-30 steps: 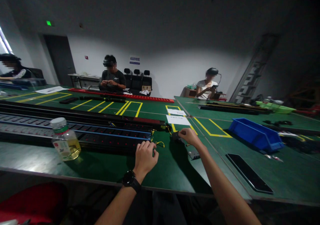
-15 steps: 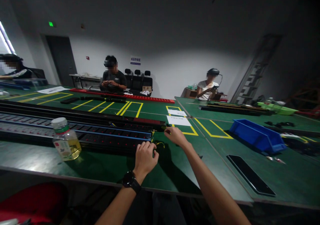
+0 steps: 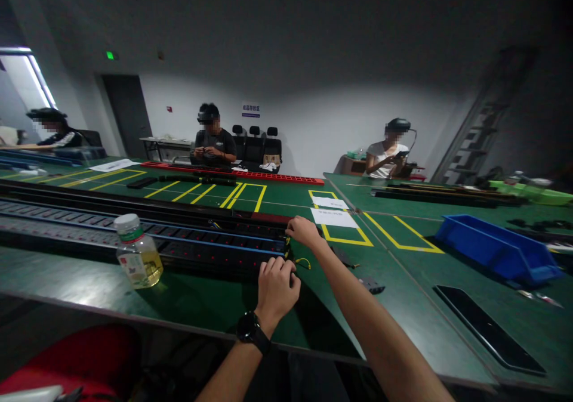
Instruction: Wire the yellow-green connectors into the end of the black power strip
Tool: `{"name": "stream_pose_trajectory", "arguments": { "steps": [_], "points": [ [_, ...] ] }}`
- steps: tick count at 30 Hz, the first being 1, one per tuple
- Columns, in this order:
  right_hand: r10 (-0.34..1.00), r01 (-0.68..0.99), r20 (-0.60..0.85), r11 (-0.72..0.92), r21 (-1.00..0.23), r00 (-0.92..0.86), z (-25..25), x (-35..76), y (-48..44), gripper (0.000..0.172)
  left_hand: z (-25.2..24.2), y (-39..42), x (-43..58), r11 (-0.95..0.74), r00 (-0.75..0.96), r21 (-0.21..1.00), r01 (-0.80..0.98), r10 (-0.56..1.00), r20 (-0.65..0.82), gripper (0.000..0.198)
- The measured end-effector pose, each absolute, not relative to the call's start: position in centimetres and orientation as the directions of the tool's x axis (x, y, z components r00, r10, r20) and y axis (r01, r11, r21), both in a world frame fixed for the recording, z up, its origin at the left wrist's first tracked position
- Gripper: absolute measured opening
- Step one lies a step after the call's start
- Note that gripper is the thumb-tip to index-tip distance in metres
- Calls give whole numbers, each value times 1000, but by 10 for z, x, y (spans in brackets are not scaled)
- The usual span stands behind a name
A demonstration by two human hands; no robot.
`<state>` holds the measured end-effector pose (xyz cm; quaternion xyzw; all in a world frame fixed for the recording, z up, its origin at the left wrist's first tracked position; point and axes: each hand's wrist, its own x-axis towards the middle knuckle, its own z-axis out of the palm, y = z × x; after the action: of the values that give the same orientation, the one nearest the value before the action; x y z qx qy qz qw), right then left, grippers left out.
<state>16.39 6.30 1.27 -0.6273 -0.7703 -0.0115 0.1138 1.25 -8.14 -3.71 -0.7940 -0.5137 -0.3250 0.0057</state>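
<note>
Long black panels (image 3: 206, 260) with rows of red dots and blue edge strips lie across the left of the green table. My left hand (image 3: 278, 285), a black watch (image 3: 253, 330) on its wrist, curls over the near panel's right end; the fingers are closed on it and the thumb is at the end face. My right hand (image 3: 305, 232) is closed in a pinch at the far corner of the same end, and whatever lies between its fingertips is hidden. A short yellow wire (image 3: 304, 263) sticks out between the two hands.
A clear bottle (image 3: 138, 253) of yellow liquid stands before the panels. On the right are a blue bin (image 3: 496, 250), a dark phone-like slab (image 3: 487, 328) and small black parts (image 3: 372, 285). Paper sheets (image 3: 333, 217) lie beyond. Other people (image 3: 215, 136) sit across the table.
The view has turned left, so the scene sits further right. My right hand has moved left and in toward the panel's end. My left hand stays on the end.
</note>
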Motion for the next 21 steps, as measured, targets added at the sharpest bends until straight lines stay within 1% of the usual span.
{"name": "stream_pose_trajectory", "arguments": {
  "steps": [3, 6, 8, 12, 14, 18, 21],
  "points": [
    [960, 961, 158, 250, -115, -231, 12, 167, 61, 15, -37, -81, 13, -476, 264, 323, 818, 810, 523, 10],
    [952, 955, 170, 274, -116, -253, 12, 165, 60, 14, -37, -81, 13, -475, 262, 326, 817, 810, 525, 11],
    [946, 949, 193, 288, -125, -262, 14, 162, 60, 15, -37, -81, 13, -474, 259, 329, 817, 810, 525, 12],
    [934, 942, 242, 303, -147, -263, 18, 157, 62, 22, -38, -80, 12, -474, 259, 326, 818, 809, 528, 12],
    [937, 946, 249, 288, -149, -246, 19, 156, 64, 22, -38, -80, 12, -474, 260, 321, 820, 808, 529, 12],
    [954, 959, 218, 240, -149, -205, 19, 160, 69, 16, -37, -80, 12, -466, 259, 315, 827, 813, 522, 12],
    [956, 951, 174, 263, -160, -235, 17, 166, 71, 10, -37, -80, 12, -469, 264, 311, 826, 811, 522, 12]
  ]
}}
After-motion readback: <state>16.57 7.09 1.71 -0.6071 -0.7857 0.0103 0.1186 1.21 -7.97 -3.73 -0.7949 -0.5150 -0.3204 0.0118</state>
